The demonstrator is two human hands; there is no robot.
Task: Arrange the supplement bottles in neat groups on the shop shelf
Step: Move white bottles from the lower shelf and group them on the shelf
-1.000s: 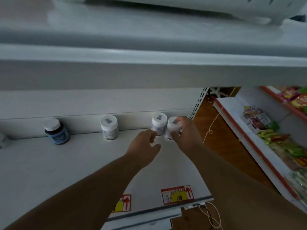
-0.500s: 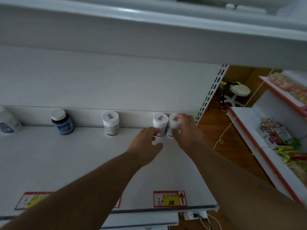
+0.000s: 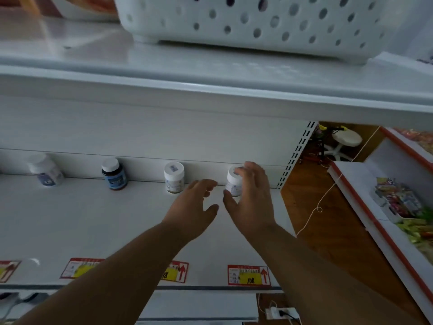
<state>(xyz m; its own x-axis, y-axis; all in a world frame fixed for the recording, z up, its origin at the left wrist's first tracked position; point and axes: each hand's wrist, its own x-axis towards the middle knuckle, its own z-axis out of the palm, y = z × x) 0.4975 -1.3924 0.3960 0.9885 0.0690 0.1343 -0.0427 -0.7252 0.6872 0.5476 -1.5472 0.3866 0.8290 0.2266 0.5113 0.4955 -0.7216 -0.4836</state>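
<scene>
Supplement bottles stand in a spaced row along the back of the white shelf [image 3: 70,219] in front of you, and your two forearms reach in over its front edge toward them. Nearest you, along that front edge, sit red-and-yellow price tags — one [image 3: 248,275] lies below your right forearm. Your left hand [image 3: 192,207] hovers palm down over bare shelf, fingers spread and relaxed, its grip wide and holding nothing; it touches no bottle. Just to its right, your right hand [image 3: 251,200] stands with straight fingers up against the far-right white bottle [image 3: 233,181]. The thumb sits low near the bottle's base and the fingertips reach past its cap, so the grip is loose rather than closed round it. Whether a second bottle stands behind that hand, you cannot tell.

Further left along the back wall, a white bottle with a small label on its cap [image 3: 174,177] stands upright, well apart from your right hand's bottle. Next comes a dark bottle with a blue label and white cap [image 3: 114,174], then a blurred white bottle [image 3: 45,170] near the left edge.

Above, on the upper shelf [image 3: 210,73], sits a white basket with round holes [image 3: 257,22].
</scene>
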